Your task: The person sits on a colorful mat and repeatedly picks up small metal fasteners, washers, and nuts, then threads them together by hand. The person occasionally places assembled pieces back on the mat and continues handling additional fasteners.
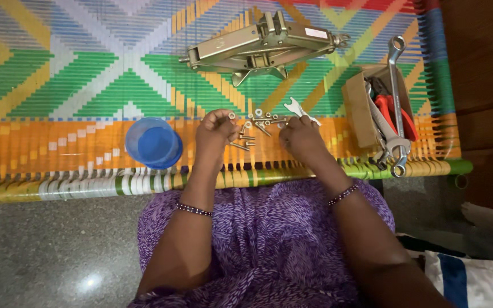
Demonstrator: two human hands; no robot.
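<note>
Left hand pinching a small nut, right hand curled shut, grip hidden. Better keeping the bolts bunched near the woven cot front edge, away from gaps.

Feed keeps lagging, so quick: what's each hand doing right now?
Left hand: closed, pinching a small nut.
Right hand: curled over the bolts; what it holds cannot be told.

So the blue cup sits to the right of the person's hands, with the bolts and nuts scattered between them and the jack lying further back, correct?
Not quite. The head view shows the blue cup to the left of the hands, beside the left hand, not the right hand. The rest holds: the bolts and nuts lie scattered between the hands, and the jack lies further back on the woven surface.
</note>
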